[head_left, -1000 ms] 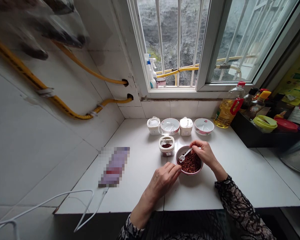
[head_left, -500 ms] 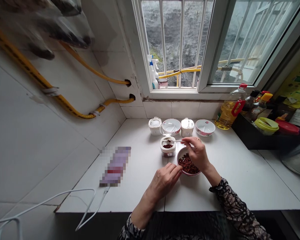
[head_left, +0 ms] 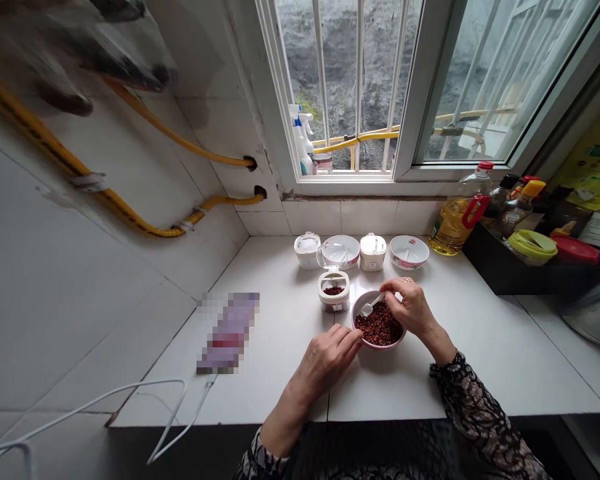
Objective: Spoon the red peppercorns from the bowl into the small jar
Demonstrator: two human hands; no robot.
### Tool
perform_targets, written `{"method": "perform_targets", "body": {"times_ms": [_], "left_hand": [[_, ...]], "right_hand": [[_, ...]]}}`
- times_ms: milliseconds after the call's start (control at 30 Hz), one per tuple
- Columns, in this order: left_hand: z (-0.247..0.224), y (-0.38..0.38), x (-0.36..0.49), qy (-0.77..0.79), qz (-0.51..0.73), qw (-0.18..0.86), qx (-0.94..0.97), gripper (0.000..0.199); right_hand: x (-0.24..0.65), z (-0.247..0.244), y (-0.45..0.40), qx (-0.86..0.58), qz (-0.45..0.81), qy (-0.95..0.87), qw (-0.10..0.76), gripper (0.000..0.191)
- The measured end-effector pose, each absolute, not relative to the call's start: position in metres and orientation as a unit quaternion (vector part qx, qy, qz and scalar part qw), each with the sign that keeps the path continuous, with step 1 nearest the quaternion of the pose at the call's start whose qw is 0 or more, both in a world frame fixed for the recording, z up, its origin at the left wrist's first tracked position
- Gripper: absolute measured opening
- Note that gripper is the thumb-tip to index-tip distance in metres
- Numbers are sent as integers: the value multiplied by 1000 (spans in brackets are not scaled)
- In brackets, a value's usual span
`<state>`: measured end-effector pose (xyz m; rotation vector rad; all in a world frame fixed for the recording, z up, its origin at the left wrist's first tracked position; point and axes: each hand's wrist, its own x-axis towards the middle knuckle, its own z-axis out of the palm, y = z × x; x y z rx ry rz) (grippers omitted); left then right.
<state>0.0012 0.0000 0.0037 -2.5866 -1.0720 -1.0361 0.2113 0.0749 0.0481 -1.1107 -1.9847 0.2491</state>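
A bowl (head_left: pixel 379 347) with a pinkish rim stands on the counter, holding many small reddish-brown peppercorns (head_left: pixel 383 327). My left hand (head_left: pixel 326 360) grips its left rim with the fingertips. Between the thumb and fingers of my right hand (head_left: pixel 414 307) is a small white spoon (head_left: pixel 368 309), its head low over the peppercorns at the bowl's left inner side. Just left of and behind the bowl, a small clear seasoning jar (head_left: pixel 334 304) with a cream rim has its lid raised. Some peppercorns show inside it.
Along the back wall stand two lidded jars (head_left: pixel 307 253) and two white bowls (head_left: pixel 409 253). An oil bottle (head_left: pixel 453 223) and a black box (head_left: pixel 495 267) of condiments are at the right. A pixelated purple object (head_left: pixel 229 333) with a white cable (head_left: pixel 190 420) lies at left.
My right hand has brought the spoon from over the open jar back to the right and down into the bowl. My left hand stays at the bowl's rim.
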Motion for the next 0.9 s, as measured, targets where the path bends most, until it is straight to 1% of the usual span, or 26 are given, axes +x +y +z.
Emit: {"method": "perform_targets", "body": {"times_ms": [100,167,333,700,800,900], "left_hand": [[5,0,1,-361,-346,84,-862,12],[5,0,1,-361,-347,87,-861,13],[3,0,1,-358,-348,82,-863,12],[4,0,1,-361,-342,84,-864,15],[4,0,1,-359,-346,84,-863,15],[3,0,1,-358,-349,81,-862,14]], "right_hand": [[207,42,75,-430,103,-818,368,19],[204,40,75,-427,115,-821,360,20],[205,40,77,-467,159,-778,389,20],[209,48,79,-500,321,-682,426,19],[210,47,80,-515,343,-661,424,19],[210,48,80,-519,337,-662,423,19]]}}
